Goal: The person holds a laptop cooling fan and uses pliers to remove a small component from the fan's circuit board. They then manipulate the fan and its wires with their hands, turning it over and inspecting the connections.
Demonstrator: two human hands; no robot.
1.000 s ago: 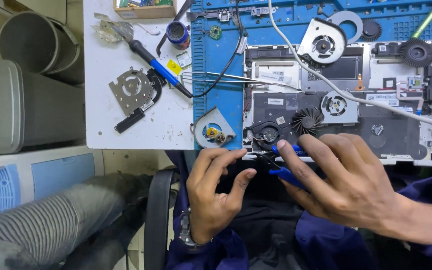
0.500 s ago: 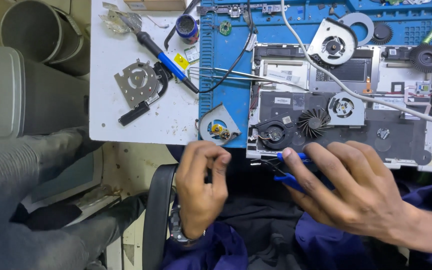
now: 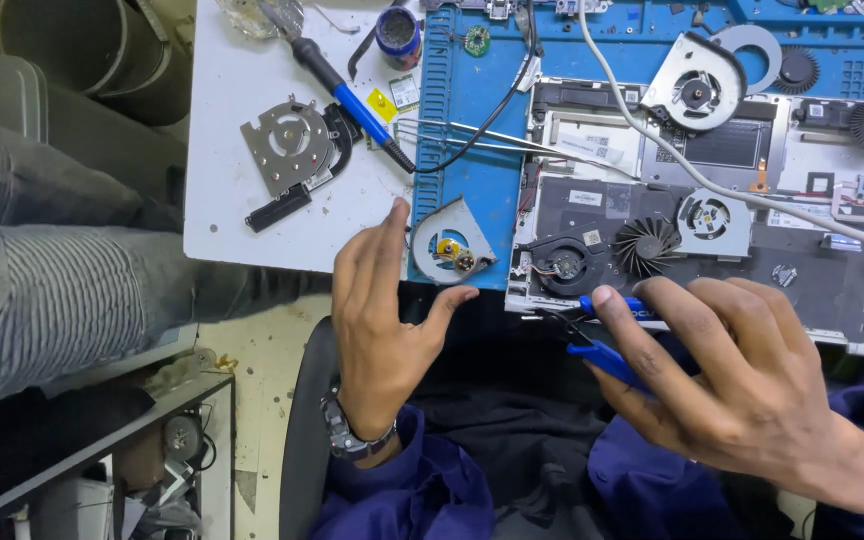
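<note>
My right hand [image 3: 727,375] grips small blue-handled cutting pliers [image 3: 602,340] at the near edge of an opened laptop chassis [image 3: 852,290], the black jaws pointing left towards a black fan [image 3: 564,265] set in the chassis. My left hand [image 3: 382,320] is empty with its fingers spread, raised at the table's front edge. Its fingertips are close to a loose silver fan housing [image 3: 452,245] that lies on the blue work mat [image 3: 472,120]. A loose fan impeller [image 3: 647,245] rests on the chassis beside a second small fan [image 3: 712,220].
On the white tabletop [image 3: 222,230] lie a round metal fan plate [image 3: 287,145] and a blue-handled soldering iron [image 3: 352,100]. Metal tweezers [image 3: 462,135] lie on the mat, and a grey cable [image 3: 652,150] crosses the chassis. Another person's grey-trousered leg [image 3: 52,280] is at left.
My left hand has opened from a curled pose and risen towards the silver fan housing. The right hand keeps the pliers at the chassis edge. The view has shifted slightly.
</note>
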